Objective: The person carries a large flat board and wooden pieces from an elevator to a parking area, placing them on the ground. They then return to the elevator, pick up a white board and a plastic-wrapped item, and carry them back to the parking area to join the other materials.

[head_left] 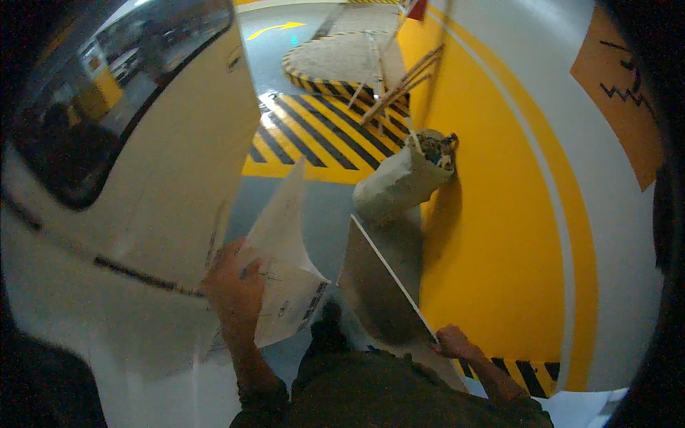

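My left hand (235, 285) is closed on a large white paper sheet (289, 296) with printed lines and text blocks. Its upper part bends up to a point, and the whole sheet is slightly blurred. Low on the right, my right hand (457, 342) grips the edge of a flat board (382, 296) with a pale, thin rim. The board hangs tilted at my right side, its brownish face toward the paper. A small gap separates the sheet's corner from the board. My dark clothing hides the board's lower part.
A light-coloured vehicle (164, 192) stands close on my left. To the right runs a yellow and white wall (499, 214). Ahead, a stuffed pale sack (396, 182) leans by it, with wooden poles (403, 89) behind. Farther off lies a striped kerb (314, 82).
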A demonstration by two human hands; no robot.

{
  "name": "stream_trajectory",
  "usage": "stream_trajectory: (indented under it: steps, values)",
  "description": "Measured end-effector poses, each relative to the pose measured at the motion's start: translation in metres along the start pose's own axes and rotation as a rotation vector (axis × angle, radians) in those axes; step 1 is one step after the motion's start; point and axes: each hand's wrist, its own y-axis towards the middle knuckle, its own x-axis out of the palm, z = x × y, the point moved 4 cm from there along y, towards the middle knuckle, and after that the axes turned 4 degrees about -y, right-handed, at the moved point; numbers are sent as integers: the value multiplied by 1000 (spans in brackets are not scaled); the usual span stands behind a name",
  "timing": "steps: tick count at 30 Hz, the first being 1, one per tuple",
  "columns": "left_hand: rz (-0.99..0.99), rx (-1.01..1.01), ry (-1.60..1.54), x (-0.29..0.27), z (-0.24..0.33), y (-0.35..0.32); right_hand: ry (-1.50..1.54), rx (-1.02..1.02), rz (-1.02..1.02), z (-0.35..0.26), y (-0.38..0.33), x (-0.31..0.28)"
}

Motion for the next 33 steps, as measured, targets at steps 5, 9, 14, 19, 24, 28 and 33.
stream_trajectory:
  steps: [5,9,14,19,24,28,33]
  values:
    - [-113,30,-115,71,-13,109,180,141,227,46,74,8]
    - [-111,131,-104,121,-22,165,444,310,69,49,86,19]
    - [-209,-15,-185,163,-16,230,244,243,76,56,102,17]
    - [-149,95,-106,187,-38,266,369,449,182,39,112,-55]
    - [-142,105,-45,192,-19,291,706,453,508,102,63,45]
    - [-145,138,-78,195,-24,297,573,572,164,113,81,2]
    - [-155,184,-118,198,-22,302,491,568,306,135,66,9]
